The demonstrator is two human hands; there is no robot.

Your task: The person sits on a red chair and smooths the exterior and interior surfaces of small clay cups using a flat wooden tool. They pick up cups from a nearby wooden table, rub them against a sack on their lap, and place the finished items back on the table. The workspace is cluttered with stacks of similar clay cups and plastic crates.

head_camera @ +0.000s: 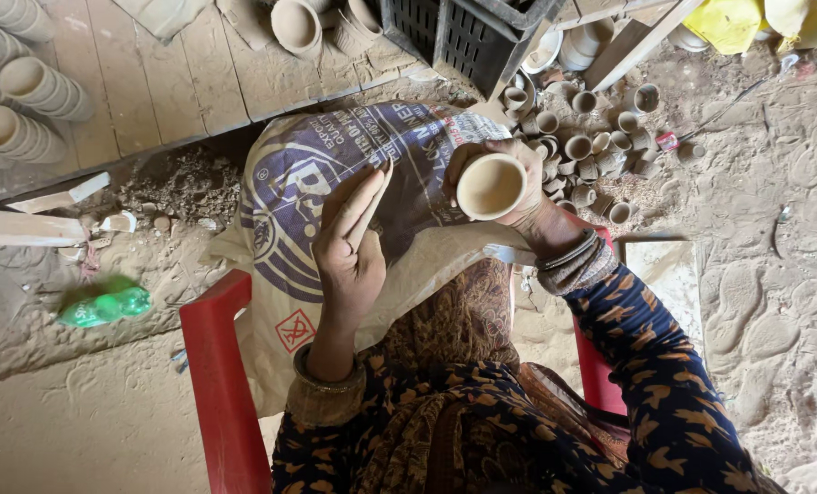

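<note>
Nearest the camera, the person's arms in dark sleeves patterned with orange reach forward over a red plastic chair (218,384), whose arms frame the lap on both sides. A printed woven sack (335,174), white with purple markings, lies draped over the lap and knees.

The left hand (349,242) is raised above the sack, its fingers held straight and pressed together around a thin, flat, pale strip, seemingly a slim tool (372,206) that runs along the fingers and pokes out just past the fingertips. Metal bangles sit at that wrist.

The right hand (509,197) is curled closed round a small unfired clay cup (491,186), held just beside the left hand's fingertips, its open mouth turned towards the camera. The cup is pale tan and smooth inside. The tool and the cup are near each other but do not touch.

On the dusty ground to the left lies a green plastic bottle (106,306) on its side. Beyond the right hand, a heap of similar small clay cups (587,137) lies scattered on the earth. Farther off stands a dark plastic crate (468,32), and on the wooden boards (152,82) at the upper left are rows of stacked clay cups (20,101).
</note>
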